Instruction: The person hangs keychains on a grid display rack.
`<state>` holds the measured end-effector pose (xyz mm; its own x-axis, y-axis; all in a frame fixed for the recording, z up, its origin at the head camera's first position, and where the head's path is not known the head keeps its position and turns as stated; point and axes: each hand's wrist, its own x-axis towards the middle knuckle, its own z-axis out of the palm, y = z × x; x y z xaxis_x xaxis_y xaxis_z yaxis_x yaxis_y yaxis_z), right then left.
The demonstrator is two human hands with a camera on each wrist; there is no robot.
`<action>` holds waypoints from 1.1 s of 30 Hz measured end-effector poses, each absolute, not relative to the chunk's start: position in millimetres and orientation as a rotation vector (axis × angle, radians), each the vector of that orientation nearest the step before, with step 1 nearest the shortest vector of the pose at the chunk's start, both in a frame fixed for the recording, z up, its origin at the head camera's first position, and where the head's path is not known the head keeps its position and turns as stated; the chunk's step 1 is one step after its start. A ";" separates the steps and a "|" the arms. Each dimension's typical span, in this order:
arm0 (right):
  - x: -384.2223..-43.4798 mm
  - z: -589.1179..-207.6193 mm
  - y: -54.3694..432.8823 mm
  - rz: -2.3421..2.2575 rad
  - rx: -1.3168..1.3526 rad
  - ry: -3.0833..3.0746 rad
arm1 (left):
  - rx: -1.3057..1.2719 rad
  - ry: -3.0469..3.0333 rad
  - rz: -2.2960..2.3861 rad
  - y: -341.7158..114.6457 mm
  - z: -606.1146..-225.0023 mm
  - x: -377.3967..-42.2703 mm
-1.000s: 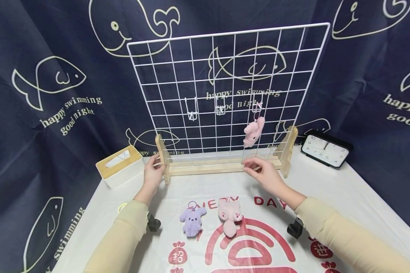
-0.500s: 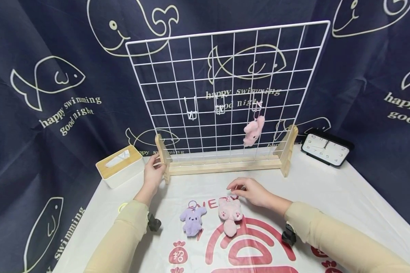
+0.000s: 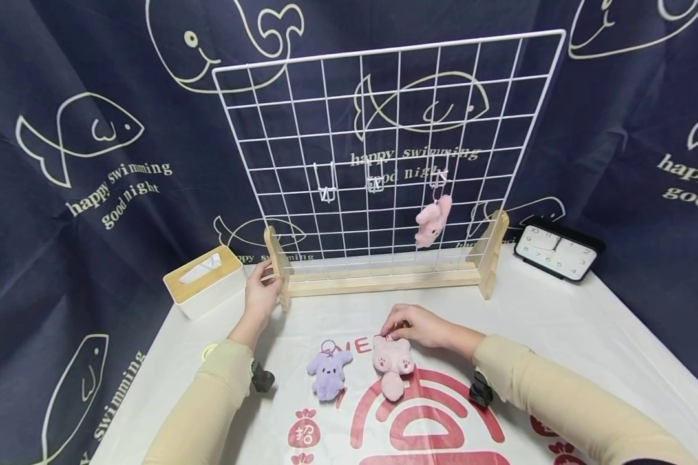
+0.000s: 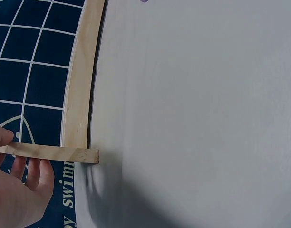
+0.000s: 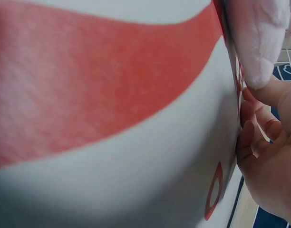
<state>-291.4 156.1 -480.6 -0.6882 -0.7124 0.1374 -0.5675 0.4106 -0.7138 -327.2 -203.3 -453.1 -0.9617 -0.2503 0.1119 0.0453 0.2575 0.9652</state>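
Observation:
My left hand (image 3: 260,294) grips the wooden side foot (image 3: 272,258) of a white wire grid rack (image 3: 360,132). In the left wrist view the thumb and fingers lie on opposite sides of that foot (image 4: 64,153). With curled fingers my right hand (image 3: 417,324) pinches the top end of a pale pink plush keychain (image 3: 392,358), which lies face down on the table; its ring is mostly hidden. The right wrist view has the plush (image 5: 259,38) against the thumb. A purple plush keychain (image 3: 328,378) lies to the left. Another pink plush keychain (image 3: 433,223) hangs from the grid's right hook.
Two more white hooks, a left hook (image 3: 327,194) and a middle hook (image 3: 375,185), are on the grid. A tissue box (image 3: 206,284) stands left of the rack, and a clock (image 3: 555,252) stands to its right. Dark blue cloth hangs behind.
My right hand has come down from the rack's base, toward the viewer and slightly left, onto the top of the lying pink plush keychain. The left hand stays on the wooden foot.

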 end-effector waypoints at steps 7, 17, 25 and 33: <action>-296.7 -476.6 154.5 -1.043 -1.117 2.486 | 0.190 -2.294 -1.771 -203.6 -452.7 -328.4; -301.2 -468.5 156.4 -0.999 -1.100 2.423 | 0.197 -2.295 -1.776 -203.5 -451.2 -327.9; -303.8 -465.3 161.6 -1.099 -1.078 2.287 | 0.176 -2.284 -1.784 -204.6 -451.9 -327.7; -298.6 -470.1 165.7 -1.280 -0.966 2.223 | 0.172 -2.274 -1.792 -204.0 -453.1 -327.0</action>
